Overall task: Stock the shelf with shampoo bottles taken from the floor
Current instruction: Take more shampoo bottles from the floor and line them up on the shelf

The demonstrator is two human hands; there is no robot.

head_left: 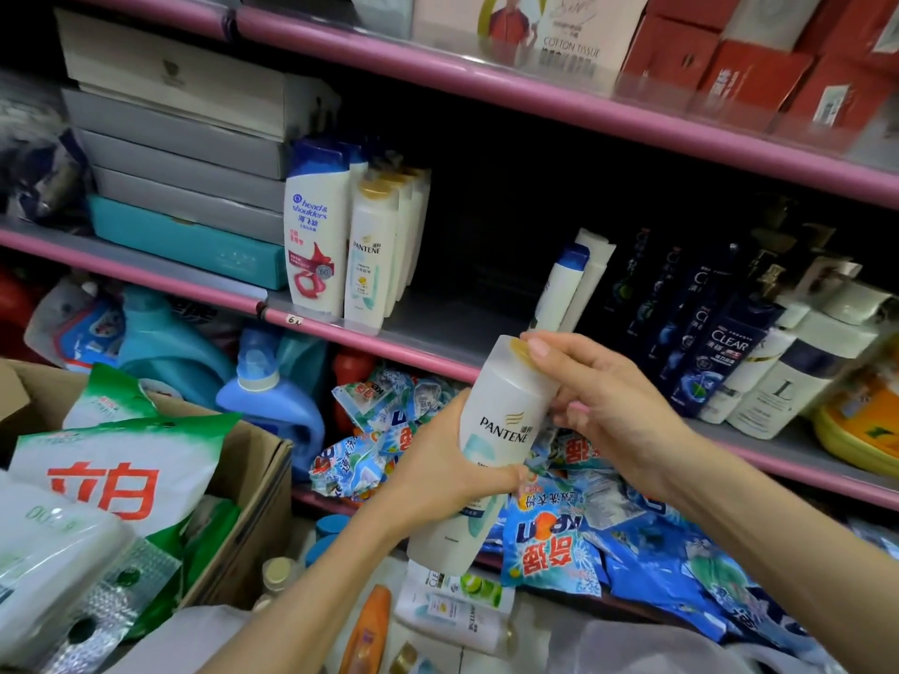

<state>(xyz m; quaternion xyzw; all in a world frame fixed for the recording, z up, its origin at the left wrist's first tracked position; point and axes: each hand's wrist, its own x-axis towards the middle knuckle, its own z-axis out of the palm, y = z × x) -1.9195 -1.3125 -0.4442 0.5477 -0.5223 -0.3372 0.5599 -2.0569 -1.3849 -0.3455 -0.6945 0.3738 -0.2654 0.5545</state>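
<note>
Frame center: smooth white plastic bottle [491,445], gold cap, label "PANTENE" (tilted, cap toward the pink-edged shelf [369,340]). Left hand [438,459] wraps its lower body; right hand [598,401] pinches the cap end w/ curled fingers. Upper center: glossy "head & shoulders" bottle [316,235] beside a Pantene row [372,255].

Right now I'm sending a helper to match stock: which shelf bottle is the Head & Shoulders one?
Find the middle pink-edged shelf. Right of the grey boxes stands the Head & Shoulders bottle, alone there with a blue cap and red swirl; the neighbouring Pantene bottles have gold caps.
</note>
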